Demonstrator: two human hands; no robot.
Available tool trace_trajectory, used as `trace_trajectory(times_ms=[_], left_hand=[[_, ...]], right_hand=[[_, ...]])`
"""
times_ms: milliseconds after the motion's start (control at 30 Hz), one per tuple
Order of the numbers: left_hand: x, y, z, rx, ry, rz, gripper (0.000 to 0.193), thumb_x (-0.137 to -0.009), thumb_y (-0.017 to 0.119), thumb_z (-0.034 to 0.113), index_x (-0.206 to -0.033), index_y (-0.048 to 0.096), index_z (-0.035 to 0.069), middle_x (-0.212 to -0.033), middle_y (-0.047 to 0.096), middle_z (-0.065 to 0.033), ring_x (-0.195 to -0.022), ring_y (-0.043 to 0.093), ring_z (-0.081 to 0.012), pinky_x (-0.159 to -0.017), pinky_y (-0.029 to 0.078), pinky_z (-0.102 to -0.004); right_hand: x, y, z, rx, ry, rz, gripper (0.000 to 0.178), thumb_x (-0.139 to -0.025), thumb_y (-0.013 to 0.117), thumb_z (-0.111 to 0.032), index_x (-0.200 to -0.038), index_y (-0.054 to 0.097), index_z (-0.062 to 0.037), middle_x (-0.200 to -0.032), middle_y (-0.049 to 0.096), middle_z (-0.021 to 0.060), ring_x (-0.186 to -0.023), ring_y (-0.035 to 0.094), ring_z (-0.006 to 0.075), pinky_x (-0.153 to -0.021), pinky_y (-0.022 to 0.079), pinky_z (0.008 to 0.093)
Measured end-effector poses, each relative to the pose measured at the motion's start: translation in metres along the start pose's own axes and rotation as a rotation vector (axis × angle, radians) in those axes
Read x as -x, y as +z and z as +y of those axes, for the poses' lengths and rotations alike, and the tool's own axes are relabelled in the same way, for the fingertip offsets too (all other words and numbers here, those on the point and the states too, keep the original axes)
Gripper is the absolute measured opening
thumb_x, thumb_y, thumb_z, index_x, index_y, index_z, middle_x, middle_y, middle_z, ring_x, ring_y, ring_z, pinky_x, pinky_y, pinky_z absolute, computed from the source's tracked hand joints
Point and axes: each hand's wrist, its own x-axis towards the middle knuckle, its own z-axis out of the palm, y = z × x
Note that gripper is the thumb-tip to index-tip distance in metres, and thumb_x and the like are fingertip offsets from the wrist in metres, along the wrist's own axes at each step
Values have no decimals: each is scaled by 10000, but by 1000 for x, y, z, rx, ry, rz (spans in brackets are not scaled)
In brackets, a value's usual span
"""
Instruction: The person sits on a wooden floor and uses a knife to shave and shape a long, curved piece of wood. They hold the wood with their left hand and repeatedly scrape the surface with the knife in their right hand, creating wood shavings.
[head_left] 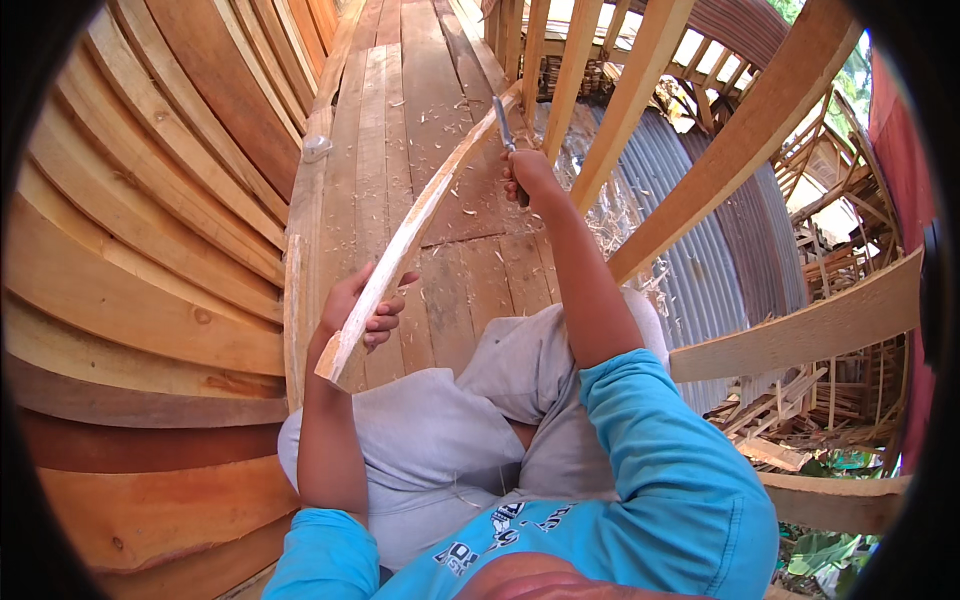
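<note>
A long pale strip of wood [402, 238] slants from near my lap up to the railing at the far end of the floor. My left hand [362, 308] is wrapped round its near part, thumb on one side and fingers on the other. In my right hand [532, 178] is a knife [503, 122], its handle in my closed fist and its blade pointing away from me. The blade lies beside the far part of the strip; whether it touches the wood I cannot tell.
I sit cross-legged on a plank floor [450, 280] scattered with wood shavings. A board wall [170, 170] rises on the left. Upright railing slats [625, 90] stand on the right, with corrugated metal sheets [670, 220] and piled wood scraps [785, 410] beyond them.
</note>
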Motion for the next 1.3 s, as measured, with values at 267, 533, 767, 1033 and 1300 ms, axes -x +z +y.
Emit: trace_trajectory(times_ms=[267,533,767,1033,1300], left_hand=[[1,9,-13,-68,55,-29,594,-980,537,402,-1381,402,-15,-657,426,8,-437,408,-35,-325,360,-186],[44,23,-18,-235,121,0,564,-904,597,245,-1381,432,-5,-706,421,33,-511,411,-17,-409,363,-161],[106,31,-9,-300,70,15,569,-941,548,274,-1407,388,-11,-731,419,8,-517,410,-28,-399,388,-175],[133,4,3,-44,25,-258,649,-995,436,225,-1515,147,-34,-756,446,-64,-523,485,-95,-395,484,-236],[153,21,-25,5,17,-219,756,-963,514,214,-1529,64,-7,-749,470,-97,-530,558,-140,-401,523,-265]], right_hand=[[45,14,2,254,-46,-161,134,-984,484,-143,-1042,572,-59,-730,496,16,-526,456,105,-449,368,293],[89,10,-13,356,12,-213,169,-1010,497,-197,-1075,577,-64,-735,491,-1,-518,444,87,-437,361,276],[89,-13,-24,499,1,-212,177,-1018,482,-209,-1095,571,-77,-742,502,0,-511,451,92,-427,365,278],[43,-33,34,133,121,34,212,-1002,481,-256,-1111,494,-74,-774,511,36,-506,444,113,-411,330,270],[41,28,21,22,94,-41,446,-974,566,-450,-1103,451,-38,-836,541,101,-514,445,122,-409,347,272]])
